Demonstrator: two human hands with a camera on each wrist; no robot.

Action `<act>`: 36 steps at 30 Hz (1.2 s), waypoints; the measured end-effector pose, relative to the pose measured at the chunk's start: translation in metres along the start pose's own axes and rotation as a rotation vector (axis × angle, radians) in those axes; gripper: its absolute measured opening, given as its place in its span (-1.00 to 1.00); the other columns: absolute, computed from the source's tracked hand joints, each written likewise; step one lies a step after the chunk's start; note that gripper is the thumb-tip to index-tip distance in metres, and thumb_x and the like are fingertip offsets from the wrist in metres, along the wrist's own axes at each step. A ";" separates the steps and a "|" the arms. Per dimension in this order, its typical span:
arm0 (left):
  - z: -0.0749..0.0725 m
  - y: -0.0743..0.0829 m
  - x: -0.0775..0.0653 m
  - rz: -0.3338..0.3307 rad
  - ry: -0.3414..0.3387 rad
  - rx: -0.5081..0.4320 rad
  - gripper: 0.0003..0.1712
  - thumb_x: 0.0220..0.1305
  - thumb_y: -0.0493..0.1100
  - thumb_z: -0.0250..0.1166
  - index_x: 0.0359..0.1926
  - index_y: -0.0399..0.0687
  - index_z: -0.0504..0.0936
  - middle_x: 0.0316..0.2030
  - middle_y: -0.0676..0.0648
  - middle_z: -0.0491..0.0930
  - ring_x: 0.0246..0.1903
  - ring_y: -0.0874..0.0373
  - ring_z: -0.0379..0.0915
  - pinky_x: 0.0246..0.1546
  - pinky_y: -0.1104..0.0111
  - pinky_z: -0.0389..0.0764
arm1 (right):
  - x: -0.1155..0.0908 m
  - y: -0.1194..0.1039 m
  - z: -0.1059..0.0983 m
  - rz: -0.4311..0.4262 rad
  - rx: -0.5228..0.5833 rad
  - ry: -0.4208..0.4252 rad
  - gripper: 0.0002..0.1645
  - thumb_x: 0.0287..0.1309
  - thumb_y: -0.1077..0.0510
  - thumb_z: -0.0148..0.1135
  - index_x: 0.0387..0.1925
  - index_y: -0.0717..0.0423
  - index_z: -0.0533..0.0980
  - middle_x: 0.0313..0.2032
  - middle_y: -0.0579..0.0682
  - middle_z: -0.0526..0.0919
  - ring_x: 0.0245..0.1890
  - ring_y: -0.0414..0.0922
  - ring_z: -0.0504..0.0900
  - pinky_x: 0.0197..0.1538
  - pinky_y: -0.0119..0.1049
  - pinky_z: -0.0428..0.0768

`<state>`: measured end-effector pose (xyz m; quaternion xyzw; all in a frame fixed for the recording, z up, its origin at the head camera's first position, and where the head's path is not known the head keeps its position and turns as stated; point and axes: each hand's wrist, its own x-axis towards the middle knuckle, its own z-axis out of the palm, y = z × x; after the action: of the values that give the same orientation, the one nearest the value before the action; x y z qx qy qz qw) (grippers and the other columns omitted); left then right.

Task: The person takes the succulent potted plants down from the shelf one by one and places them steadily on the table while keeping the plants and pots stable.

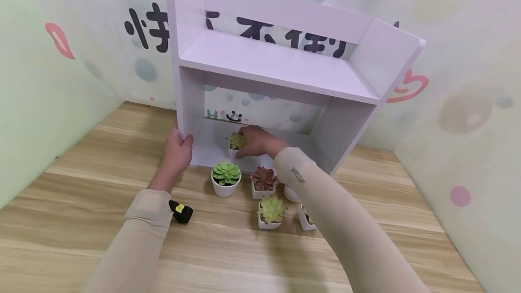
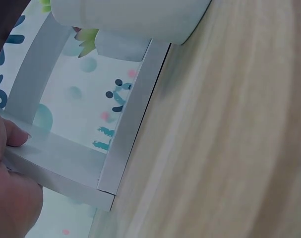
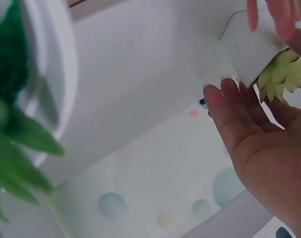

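In the head view, a white two-tier shelf (image 1: 281,73) stands on the wooden table. My left hand (image 1: 177,153) grips its left side panel, with the thumb (image 2: 16,135) on the inner face in the left wrist view. Inside the lower compartment, my right hand (image 1: 257,140) holds a small potted succulent (image 1: 236,140) with yellow-green leaves, close over the bottom board (image 1: 209,146). The right wrist view shows the fingers (image 3: 239,106) around its white square pot (image 3: 254,47). A bright green succulent (image 1: 225,173) in a round white pot stands just in front of the shelf.
A dark red succulent (image 1: 263,179) and a pale green one (image 1: 272,209) stand in front of the shelf. Two more white pots, one of them here (image 1: 306,218), are partly hidden by my right sleeve. A black object (image 1: 181,212) with a yellow label lies by my left cuff.
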<state>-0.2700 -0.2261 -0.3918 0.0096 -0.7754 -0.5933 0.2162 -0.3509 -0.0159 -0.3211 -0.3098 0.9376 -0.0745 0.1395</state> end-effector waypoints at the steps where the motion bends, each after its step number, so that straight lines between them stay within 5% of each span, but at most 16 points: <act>1: 0.000 0.000 0.000 -0.005 -0.002 0.002 -0.46 0.47 -0.36 -0.07 0.41 -0.40 0.20 0.32 -0.47 0.36 0.35 -0.39 0.29 0.42 -0.22 0.28 | 0.000 0.000 0.001 0.000 0.004 0.002 -0.15 0.16 -0.04 0.41 0.38 0.24 0.34 0.24 0.13 0.54 0.20 0.00 0.51 0.32 -0.16 0.49; 12: -0.001 0.003 -0.003 -0.057 -0.011 0.004 -0.45 0.49 -0.33 -0.09 0.44 -0.38 0.15 0.35 -0.45 0.33 0.36 -0.38 0.28 0.40 -0.22 0.31 | -0.007 -0.004 0.003 -0.040 0.016 0.038 -0.31 0.12 0.03 0.48 0.22 0.24 0.49 0.11 0.11 0.64 0.08 -0.01 0.57 0.20 -0.18 0.56; 24: 0.001 0.002 0.000 -0.008 -0.002 -0.009 -0.42 0.46 -0.38 -0.08 0.46 -0.34 0.15 0.38 -0.43 0.32 0.39 -0.34 0.24 0.43 -0.21 0.27 | -0.021 -0.003 -0.004 -0.085 0.004 0.149 -0.33 0.08 0.03 0.49 0.19 0.20 0.52 0.00 0.05 0.68 -0.07 -0.07 0.59 0.04 -0.21 0.59; 36: -0.001 0.005 -0.002 -0.019 -0.025 -0.012 -0.41 0.48 -0.37 -0.10 0.48 -0.33 0.12 0.37 -0.44 0.32 0.37 -0.38 0.27 0.40 -0.23 0.30 | -0.042 -0.009 -0.020 -0.115 0.020 0.109 -0.44 0.15 -0.02 0.44 0.12 0.14 0.54 -0.18 -0.03 0.66 -0.25 -0.14 0.54 -0.15 -0.29 0.52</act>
<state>-0.2664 -0.2246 -0.3875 0.0086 -0.7743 -0.5999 0.2010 -0.3199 0.0034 -0.2914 -0.3573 0.9235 -0.1087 0.0870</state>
